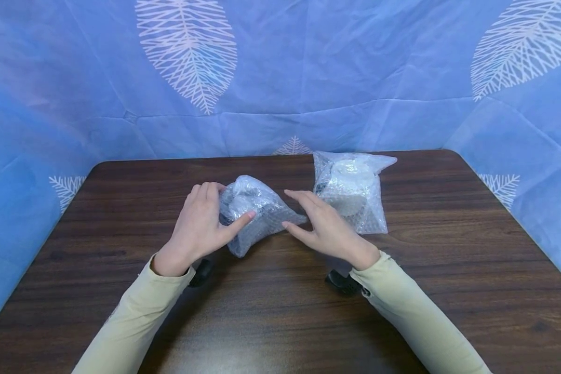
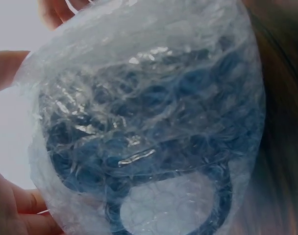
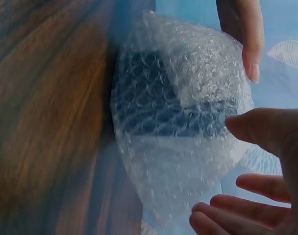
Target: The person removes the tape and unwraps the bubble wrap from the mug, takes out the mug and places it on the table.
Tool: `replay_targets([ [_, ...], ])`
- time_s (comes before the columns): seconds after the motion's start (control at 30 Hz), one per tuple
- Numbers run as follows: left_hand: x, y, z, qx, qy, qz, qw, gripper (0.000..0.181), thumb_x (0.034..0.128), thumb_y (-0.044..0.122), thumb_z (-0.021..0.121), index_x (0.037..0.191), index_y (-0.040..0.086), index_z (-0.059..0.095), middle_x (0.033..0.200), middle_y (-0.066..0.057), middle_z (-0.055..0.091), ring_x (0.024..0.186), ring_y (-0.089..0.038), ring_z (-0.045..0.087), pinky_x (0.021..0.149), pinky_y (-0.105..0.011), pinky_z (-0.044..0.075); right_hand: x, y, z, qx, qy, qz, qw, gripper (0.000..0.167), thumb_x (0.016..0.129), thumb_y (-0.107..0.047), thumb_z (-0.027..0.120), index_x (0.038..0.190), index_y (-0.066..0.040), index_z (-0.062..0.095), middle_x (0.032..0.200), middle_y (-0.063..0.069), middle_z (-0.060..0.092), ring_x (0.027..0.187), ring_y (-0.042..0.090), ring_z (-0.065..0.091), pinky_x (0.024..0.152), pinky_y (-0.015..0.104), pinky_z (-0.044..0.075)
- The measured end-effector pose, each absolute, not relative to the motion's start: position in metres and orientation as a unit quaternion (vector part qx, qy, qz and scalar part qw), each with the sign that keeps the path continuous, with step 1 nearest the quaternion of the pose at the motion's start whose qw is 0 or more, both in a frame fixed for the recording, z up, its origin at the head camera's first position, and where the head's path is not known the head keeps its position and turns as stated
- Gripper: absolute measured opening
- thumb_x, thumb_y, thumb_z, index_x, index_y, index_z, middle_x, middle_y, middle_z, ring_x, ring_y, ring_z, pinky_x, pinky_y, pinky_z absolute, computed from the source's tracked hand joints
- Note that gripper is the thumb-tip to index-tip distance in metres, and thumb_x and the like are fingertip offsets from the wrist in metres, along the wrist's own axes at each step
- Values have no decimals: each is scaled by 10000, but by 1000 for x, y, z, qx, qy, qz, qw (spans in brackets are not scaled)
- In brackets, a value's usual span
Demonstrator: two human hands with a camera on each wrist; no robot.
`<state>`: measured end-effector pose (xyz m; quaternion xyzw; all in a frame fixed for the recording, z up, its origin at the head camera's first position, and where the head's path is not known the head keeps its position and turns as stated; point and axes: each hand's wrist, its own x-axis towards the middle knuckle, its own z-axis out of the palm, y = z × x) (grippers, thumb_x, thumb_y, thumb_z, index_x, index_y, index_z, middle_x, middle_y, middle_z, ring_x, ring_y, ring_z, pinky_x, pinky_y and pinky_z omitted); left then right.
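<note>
Two bubble-wrapped parcels [image 1: 264,215] [image 1: 352,182], apparently both on brown table [image 1: 271,322]

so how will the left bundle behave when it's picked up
The bundle will probably feel soft outside but firm within, since a dark shape with a handle-like loop shows through the bubble wrap. Its pale, pointed corner looks likely to fold or flop, with no dark shape inside. The shiny film may be somewhat slippery.

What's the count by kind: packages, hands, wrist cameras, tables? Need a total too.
Bubble-wrap packages: 2 (left package, right package)
Hands: 2 (left hand, right hand)
Black wrist cameras: 2 (left camera, right camera)
Dark wood-grain table: 1
Total: 7
</note>
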<state>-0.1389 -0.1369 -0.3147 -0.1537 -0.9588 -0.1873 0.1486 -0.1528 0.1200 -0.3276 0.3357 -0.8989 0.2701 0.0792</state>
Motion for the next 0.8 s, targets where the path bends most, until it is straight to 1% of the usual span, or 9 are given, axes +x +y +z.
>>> replay_targets([
  [0.1, -136, -134, -314, -159, -959, -183, 150, 786, 825, 602, 623, 1179, -92, 518, 1070, -206, 563, 988, -360, 494, 893, -480, 411, -152, 118, -328, 334, -898, 280, 61, 649, 915, -301, 655, 1449, -57, 378, 1294, 138, 552, 1099, 275, 584, 928, 430, 487],
  [0.17, -134, -132, -313, -162, -959, -180, 148, 785, 825, 608, 618, 1169, -90, 519, 1049, -199, 562, 967, -352, 491, 882, -474, 411, -152, 118, -329, 337, -895, 287, 49, 655, 916, -291, 656, 1452, -47, 370, 1274, 139, 559, 1071, 256, 588, 905, 418, 495],
  [0.23, -131, -131, -312, -165, -959, -177, 146, 781, 824, 610, 615, 1161, -89, 522, 1039, -196, 563, 958, -349, 492, 876, -470, 414, -151, 117, -330, 336, -896, 288, 38, 661, 917, -291, 655, 1458, -50, 362, 1274, 130, 558, 1089, 238, 581, 917, 408, 491],
  [0.33, -128, -128, -311, -169, -960, -172, 145, 783, 821, 617, 613, 1152, -86, 526, 1024, -190, 567, 950, -345, 498, 874, -464, 419, -150, 118, -332, 335, -897, 287, 26, 665, 926, -296, 644, 1468, -54, 345, 1346, 138, 523, 1177, 255, 555, 973, 421, 469],
  [0.43, -125, -126, -311, -174, -960, -165, 146, 775, 817, 623, 613, 1136, -79, 533, 992, -176, 567, 933, -336, 504, 857, -450, 427, -148, 119, -333, 331, -900, 284, 20, 669, 936, -312, 628, 1481, -70, 324, 1397, 137, 491, 1225, 269, 532, 996, 434, 454],
  [0.8, -115, -118, -311, -179, -961, -152, 148, 766, 815, 647, 596, 1113, -57, 546, 943, -150, 559, 880, -309, 505, 804, -422, 438, -143, 123, -338, 334, -896, 292, 15, 675, 948, -335, 604, 1494, -81, 300, 1465, 118, 437, 1258, 265, 519, 1022, 425, 438],
])
